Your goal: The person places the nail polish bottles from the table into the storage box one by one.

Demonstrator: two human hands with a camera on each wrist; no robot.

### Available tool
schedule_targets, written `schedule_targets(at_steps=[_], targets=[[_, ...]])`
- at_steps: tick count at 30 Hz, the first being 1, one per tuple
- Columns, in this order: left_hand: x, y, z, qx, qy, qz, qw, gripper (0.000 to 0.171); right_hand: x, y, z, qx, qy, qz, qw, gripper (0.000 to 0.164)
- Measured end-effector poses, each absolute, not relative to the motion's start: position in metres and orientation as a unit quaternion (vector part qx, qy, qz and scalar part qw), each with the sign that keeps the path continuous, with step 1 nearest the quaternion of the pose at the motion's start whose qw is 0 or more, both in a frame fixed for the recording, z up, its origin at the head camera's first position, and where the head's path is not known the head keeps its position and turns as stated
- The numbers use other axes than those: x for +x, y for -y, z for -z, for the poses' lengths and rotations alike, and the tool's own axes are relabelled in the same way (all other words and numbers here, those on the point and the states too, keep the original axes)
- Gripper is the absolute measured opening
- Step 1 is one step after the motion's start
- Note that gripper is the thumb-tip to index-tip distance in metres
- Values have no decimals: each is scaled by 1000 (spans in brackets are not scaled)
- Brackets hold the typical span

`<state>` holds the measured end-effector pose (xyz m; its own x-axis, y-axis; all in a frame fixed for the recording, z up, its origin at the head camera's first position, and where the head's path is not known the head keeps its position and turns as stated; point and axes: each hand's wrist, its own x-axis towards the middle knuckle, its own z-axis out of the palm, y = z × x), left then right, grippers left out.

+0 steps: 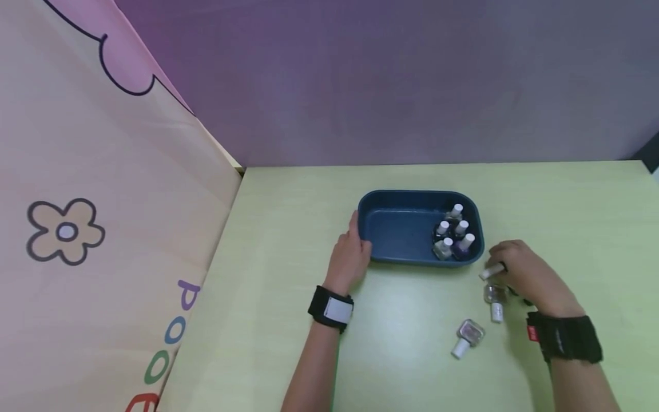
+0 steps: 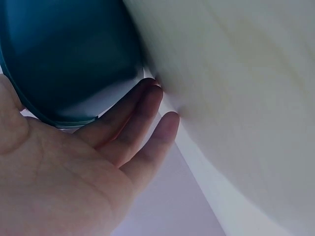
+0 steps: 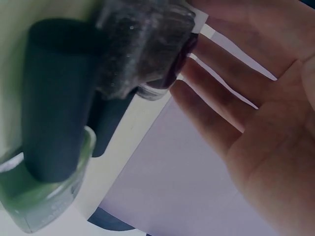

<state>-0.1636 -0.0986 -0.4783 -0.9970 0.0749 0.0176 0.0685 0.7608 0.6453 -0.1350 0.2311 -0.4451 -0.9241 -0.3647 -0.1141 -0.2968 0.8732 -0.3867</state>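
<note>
My left hand (image 1: 350,260) rests against the left end of a dark blue tray (image 1: 396,263), its fingers extended along the outer wall. In the left wrist view, the fingertips (image 2: 165,125) lie low beside the tray (image 2: 64,54). Several white-capped nail polish bottles (image 1: 444,248) stand in the tray's right end. To the right of the tray, my right hand (image 1: 530,277) pinches a nail polish bottle (image 1: 492,271); its white cap points left and the fingers hide most of its body. Around the right hand, other bottles overlap it in the right wrist view.
A clear nail polish bottle (image 1: 495,294) lies just below the right hand, and another bottle (image 1: 471,332) lies nearer the front. A green-tinted bottle (image 3: 44,196) with a dark cap shows close to the right wrist camera. A purple panel (image 1: 391,86) rises behind the table.
</note>
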Motion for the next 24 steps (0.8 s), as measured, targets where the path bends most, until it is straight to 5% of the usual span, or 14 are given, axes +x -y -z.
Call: schedule_targets(at_steps=[24], targets=[[-163,98,475,30,-938,-344,14,70,-137,-234,445,-152,-976,157,-11,26]])
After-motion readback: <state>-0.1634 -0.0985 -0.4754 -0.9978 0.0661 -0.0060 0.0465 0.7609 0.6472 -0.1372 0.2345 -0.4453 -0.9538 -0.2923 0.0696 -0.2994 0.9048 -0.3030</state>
